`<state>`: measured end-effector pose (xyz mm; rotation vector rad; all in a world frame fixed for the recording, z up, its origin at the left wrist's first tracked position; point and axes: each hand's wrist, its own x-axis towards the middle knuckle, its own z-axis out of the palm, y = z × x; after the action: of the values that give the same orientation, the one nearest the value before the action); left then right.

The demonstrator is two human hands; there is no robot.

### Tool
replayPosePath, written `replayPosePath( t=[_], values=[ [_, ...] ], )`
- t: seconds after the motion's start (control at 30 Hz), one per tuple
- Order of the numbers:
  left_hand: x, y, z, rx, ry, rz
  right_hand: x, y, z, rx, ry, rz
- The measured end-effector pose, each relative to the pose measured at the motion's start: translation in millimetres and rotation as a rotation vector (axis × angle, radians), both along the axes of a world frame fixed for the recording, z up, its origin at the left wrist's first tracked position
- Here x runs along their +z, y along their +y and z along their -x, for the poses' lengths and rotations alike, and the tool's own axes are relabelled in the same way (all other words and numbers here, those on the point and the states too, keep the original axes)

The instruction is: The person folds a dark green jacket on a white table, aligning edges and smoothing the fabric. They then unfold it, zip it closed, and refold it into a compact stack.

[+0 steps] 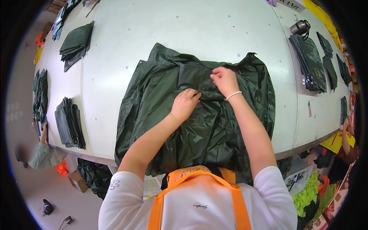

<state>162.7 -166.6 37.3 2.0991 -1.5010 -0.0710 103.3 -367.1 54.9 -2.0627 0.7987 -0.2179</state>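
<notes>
Garment (153, 111) was pinched by left hand (185, 102) fingers; right hand's (227, 82) were curled, grip couldn't be told. Print was seen on box (293, 5), shirt (191, 216).

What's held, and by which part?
The left hand seems to pinch a bunched fold near the middle of the dark green fabric; whether the right hand grips it too is unclear.

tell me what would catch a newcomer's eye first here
Probably the glossy dark green fabric, spread across the middle of the pale table, with the left hand touching it and the right hand at or just above it. Next, the orange apron stands out against the white shirt at the bottom, then the yellow cloth at upper right.
</notes>
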Motion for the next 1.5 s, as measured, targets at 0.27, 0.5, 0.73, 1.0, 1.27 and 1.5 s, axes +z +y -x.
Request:
replayPosePath(
  t=[0.27, 0.5, 0.73, 1.0, 1.27, 1.5],
  values=[
    [0.9, -6.3, -22.4, -0.046, 0.202, -0.040, 14.5, 27.1, 47.2, 0.245, -0.092, 0.365],
    [2.2, -48.5, -46.0, 0.086, -0.013, 0.002, -16.7, 26.1, 31.4, 0.227, 0.068, 0.533],
    [-7.1, -41.8, -42.7, -0.028, 0.026, -0.029, 7.0, 30.8, 13.2, 0.237, 0.074, 0.649],
    [-0.7, -80.2, -125.6, 0.065, 0.154, -0.078, -15.4, 32.6, 8.8, 0.288, -0.077, 0.764],
    [-4.9, -87.3, -181.3, 0.010, -0.106, -0.317, -21.7, -2.4, -17.2, 0.368, -0.040, 0.614],
    [30.1, -65.0, -168.9, -0.077, -0.223, -0.091, 0.9, -30.6, -72.3, 0.256, 0.437, 0.364]
  ],
)
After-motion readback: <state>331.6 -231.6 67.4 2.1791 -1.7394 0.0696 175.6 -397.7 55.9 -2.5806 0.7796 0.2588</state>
